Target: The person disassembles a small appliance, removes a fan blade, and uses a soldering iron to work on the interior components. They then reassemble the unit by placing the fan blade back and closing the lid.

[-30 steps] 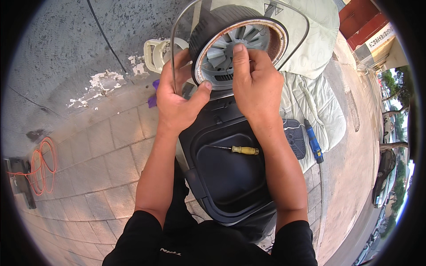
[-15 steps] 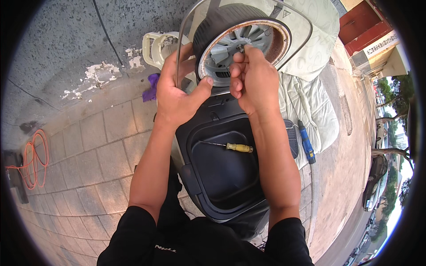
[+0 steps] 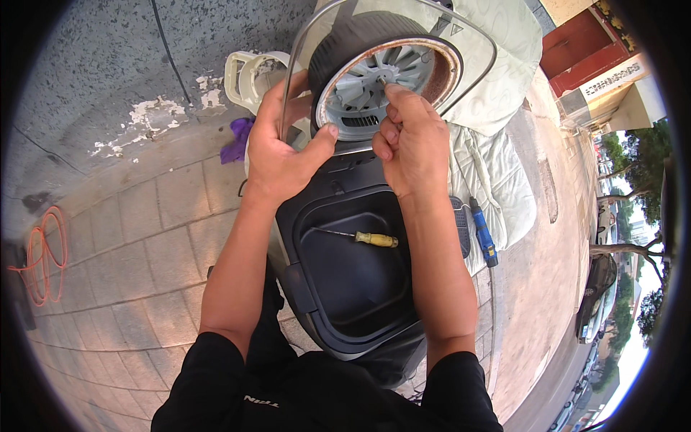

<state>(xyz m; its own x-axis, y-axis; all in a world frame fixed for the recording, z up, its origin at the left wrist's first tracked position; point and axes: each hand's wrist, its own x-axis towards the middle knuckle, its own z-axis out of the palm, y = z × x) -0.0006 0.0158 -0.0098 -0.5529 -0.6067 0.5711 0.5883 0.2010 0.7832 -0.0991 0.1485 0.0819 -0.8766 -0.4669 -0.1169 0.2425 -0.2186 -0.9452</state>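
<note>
A small rusty-rimmed wheel (image 3: 446,83) with black tyre and grey hub is held upright above a black plastic tray (image 3: 338,295). My left hand (image 3: 288,151) grips the wheel's left side and bottom, thumb on the near edge, fingers partly behind a thin metal tube (image 3: 286,101). My right hand (image 3: 414,144) has thumb and index closed at the hub's centre, the other fingers curled below; what they pinch is too small to make out. A yellow-handled screwdriver (image 3: 374,239) lies in the tray.
Beyond is a quilted cream cover (image 3: 504,201) with a blue power tool (image 3: 484,236) on it. At left are a cream plastic part (image 3: 245,79), purple cloth (image 3: 234,144), orange hose (image 3: 47,259) and peeling wall (image 3: 93,65). Cars and trees line the right.
My right thumb has dropped from over the hub's face, and the fingers have curled in at its centre. My left hand keeps its grip. The whole view has shifted slightly.
</note>
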